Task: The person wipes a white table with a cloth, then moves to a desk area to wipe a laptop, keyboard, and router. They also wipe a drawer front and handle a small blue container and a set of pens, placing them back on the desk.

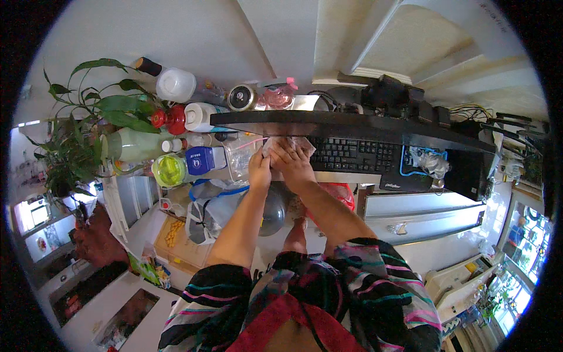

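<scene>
A pale pinkish, thin cloth or wipe (305, 145) lies bunched at the left end of the black keyboard (352, 154). My left hand (260, 169) is closed at the cloth's left edge, its fingertips partly hidden. Laid over the cloth, my right hand (291, 163) has its fingers stretched out and pointing away from me. The two hands are side by side and nearly touch. A clear plastic container (239, 158) stands just left of my left hand. Behind both hands runs the black top edge of a monitor (352, 124).
Left on the desk are a green-lidded jar (170, 170), a blue-and-white box (205, 160), a white-lidded jar (199, 117) and a leafy plant (120, 108). A blue-edged tray (425, 161) sits right of the keyboard. Below the desk hang a red bag (340, 196) and clear bags (214, 214).
</scene>
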`<action>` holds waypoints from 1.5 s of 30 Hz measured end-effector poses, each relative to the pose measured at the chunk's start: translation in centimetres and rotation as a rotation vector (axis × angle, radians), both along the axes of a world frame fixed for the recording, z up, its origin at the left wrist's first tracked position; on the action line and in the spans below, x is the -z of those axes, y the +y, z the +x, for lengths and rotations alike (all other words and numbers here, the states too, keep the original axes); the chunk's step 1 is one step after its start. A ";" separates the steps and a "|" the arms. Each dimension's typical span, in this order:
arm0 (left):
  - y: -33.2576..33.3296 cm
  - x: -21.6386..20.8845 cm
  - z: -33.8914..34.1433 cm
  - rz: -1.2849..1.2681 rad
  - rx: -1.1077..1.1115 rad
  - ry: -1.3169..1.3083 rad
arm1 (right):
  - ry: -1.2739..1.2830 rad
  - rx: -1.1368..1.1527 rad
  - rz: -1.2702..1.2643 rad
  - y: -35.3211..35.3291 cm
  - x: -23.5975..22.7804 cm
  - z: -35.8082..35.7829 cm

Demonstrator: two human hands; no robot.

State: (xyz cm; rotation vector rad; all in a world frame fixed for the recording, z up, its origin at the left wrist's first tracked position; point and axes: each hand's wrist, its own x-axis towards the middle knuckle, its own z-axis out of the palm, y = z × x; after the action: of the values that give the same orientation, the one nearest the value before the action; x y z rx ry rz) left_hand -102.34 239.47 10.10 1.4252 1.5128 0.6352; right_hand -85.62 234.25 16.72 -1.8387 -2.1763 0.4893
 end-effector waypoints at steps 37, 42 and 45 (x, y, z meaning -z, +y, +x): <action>-4.5 -7.4 4.4 0.269 0.564 0.689 | 0.022 0.703 0.147 -16.8 2.0 16.5; -4.5 -7.4 4.1 0.245 0.567 0.663 | 0.094 0.441 -0.116 -13.4 3.3 6.6; -4.5 -7.0 3.9 0.230 0.562 0.641 | -0.120 -0.015 -0.110 -13.3 3.6 2.9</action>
State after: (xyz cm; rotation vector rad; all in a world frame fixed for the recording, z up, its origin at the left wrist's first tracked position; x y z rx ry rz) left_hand -98.47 234.93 17.15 2.2611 1.4123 -0.0111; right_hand -82.76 220.91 13.10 -1.9569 -2.2846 0.5250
